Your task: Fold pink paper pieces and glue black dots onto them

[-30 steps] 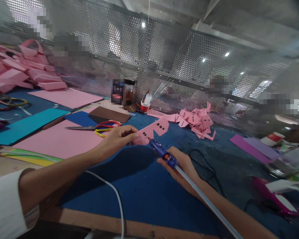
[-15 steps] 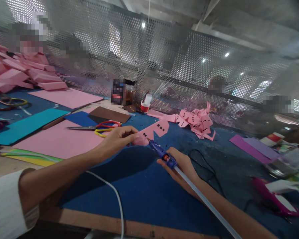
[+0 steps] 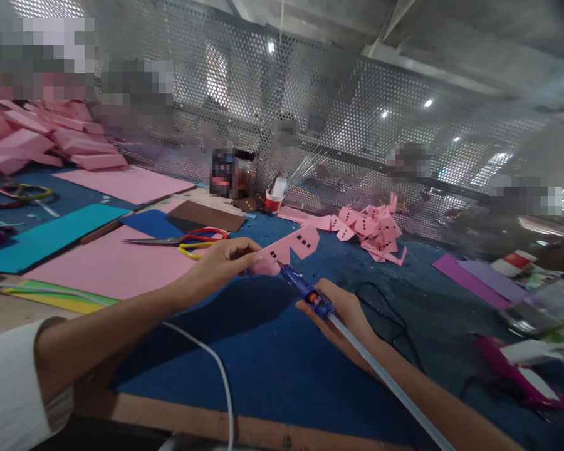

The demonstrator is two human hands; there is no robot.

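Note:
Between the fingers of my left hand [image 3: 228, 260] is a pink paper cutout [image 3: 289, 243] with small black squares on it, held up above the blue table [image 3: 263, 369]. My right hand [image 3: 341, 307] is wrapped round a blue glue gun [image 3: 305, 291], and a long clear glue stick [image 3: 385, 376] sticks out of its back. The gun's nozzle points at the lower edge of the cutout; whether it touches the paper I cannot tell. Scissors [image 3: 192, 242] with red and yellow handles lie just behind my left hand, partly over a pink sheet [image 3: 108, 266].
A pile of pink cutouts [image 3: 371, 228] lies at the back, near a red and white paper cup [image 3: 273, 199]. At the right are a magenta glue gun [image 3: 521, 376] and purple sheets [image 3: 474, 279]. Folded pink paper [image 3: 75, 141] is heaped at the left. A white cable [image 3: 219, 363] crosses the front.

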